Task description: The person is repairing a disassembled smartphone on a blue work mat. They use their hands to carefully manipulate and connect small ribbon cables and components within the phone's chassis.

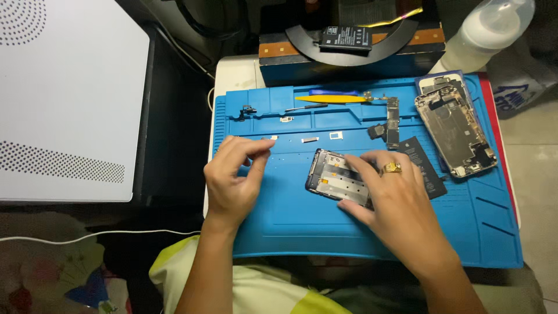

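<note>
My right hand (401, 200), with a gold ring on one finger, rests on an opened phone screen assembly (337, 177) lying metal side up on the blue repair mat (325, 227). My left hand (235, 174) hovers over the mat's left side, thumb and forefinger pinched at a tiny part near a small metal piece (272, 138). Whether the fingers hold something I cannot tell. A black phone battery (427, 171) lies just right of my right hand.
A gutted phone housing (456, 131) lies at the mat's right. A logic board (393, 119), camera module (376, 131), yellow pry tool (328, 99), small brackets (309, 139) and a screwdriver (305, 107) lie along the mat's top. White plastic bottle (485, 32) back right; white perforated case (64, 99) left.
</note>
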